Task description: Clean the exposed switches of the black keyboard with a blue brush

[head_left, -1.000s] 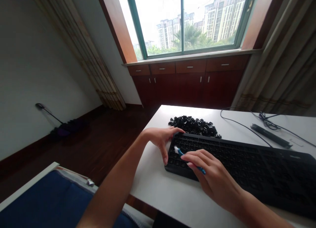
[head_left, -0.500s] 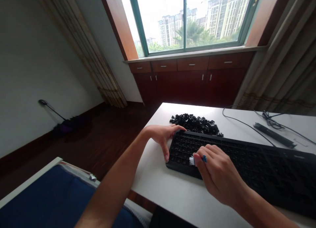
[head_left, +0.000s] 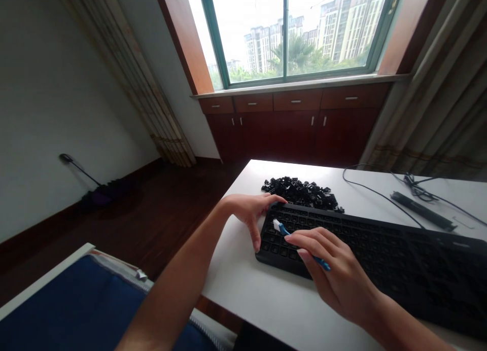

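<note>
A black keyboard (head_left: 365,249) with its keycaps off lies on the white table. My left hand (head_left: 253,213) grips its left end, thumb at the near corner and fingers over the far edge. Between the thumb and fingers of my right hand (head_left: 331,259) is a blue toothbrush (head_left: 282,229). Its white bristles point left, over the bare key sockets at the keyboard's left part. The rest of the handle passes under my fingers, and a blue piece shows below them. Just behind the keyboard is a heap of loose black keycaps (head_left: 300,191).
A long dark bar (head_left: 422,210) and a coiled black cable (head_left: 416,186) lie at the table's back right, beside a thin bent wire (head_left: 464,220). A blue-covered piece with a zip (head_left: 76,305) stands at the lower left. Cabinets (head_left: 281,130) line the window wall.
The bristles have moved left and away from me across the sockets. My right fingers have straightened, showing more of the blue handle. My left hand keeps its place on the keyboard.
</note>
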`<state>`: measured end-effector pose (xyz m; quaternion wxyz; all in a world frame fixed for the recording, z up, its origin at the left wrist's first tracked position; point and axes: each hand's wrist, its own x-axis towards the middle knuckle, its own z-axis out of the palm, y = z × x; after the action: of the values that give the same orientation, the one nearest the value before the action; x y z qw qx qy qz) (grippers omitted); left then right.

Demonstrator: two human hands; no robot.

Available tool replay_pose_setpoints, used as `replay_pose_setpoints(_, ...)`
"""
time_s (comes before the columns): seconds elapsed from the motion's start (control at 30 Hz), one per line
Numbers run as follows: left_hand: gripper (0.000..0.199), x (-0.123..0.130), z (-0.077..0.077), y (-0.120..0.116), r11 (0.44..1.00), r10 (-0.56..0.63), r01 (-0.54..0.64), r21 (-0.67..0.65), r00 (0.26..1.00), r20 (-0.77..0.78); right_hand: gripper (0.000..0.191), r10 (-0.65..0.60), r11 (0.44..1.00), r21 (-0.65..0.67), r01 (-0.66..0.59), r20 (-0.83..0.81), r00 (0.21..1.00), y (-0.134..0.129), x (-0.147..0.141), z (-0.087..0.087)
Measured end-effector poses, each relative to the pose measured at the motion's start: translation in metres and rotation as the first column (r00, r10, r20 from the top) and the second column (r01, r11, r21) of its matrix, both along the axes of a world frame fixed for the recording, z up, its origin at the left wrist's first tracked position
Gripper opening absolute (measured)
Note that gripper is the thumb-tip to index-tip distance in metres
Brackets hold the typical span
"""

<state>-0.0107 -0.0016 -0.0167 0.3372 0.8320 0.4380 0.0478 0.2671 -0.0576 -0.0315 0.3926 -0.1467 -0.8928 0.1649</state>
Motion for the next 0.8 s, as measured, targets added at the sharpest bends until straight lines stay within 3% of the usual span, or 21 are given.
replay_pose_setpoints(0.1,0.136,0.0006,0.0020,-0.0008,1.000,0.005,-0.005,-0.011,1.000,-0.009,0.018,-0.065,0.998,-0.019,0.067,0.092,0.994,0.0002,-0.0013,-0.0004)
replay_pose_setpoints(0.27,0.136,0.0009,0.0032,-0.0014,0.999,0.008,-0.008,-0.037,1.000,0.004,0.022,-0.172,0.985,0.022,0.171,0.166,0.971,0.0022,-0.0017,0.0014)
replay_pose_setpoints(0.5,0.136,0.0007,0.0025,-0.0011,1.000,0.009,-0.009,-0.029,1.000,-0.020,0.017,-0.065,0.993,-0.091,0.072,0.075,0.995,0.0050,0.0018,-0.0023)
replay_pose_setpoints(0.7,0.138,0.0020,0.0034,-0.0012,0.999,0.015,-0.016,-0.028,0.999,-0.034,0.040,0.000,1.000,-0.029,0.001,0.037,0.999,0.0037,-0.0017,-0.0051)
replay_pose_setpoints(0.8,0.136,0.0027,0.0040,-0.0016,1.000,0.011,-0.012,-0.017,0.999,-0.036,0.034,-0.012,0.999,-0.040,0.014,0.061,0.998,0.0034,-0.0032,-0.0049)
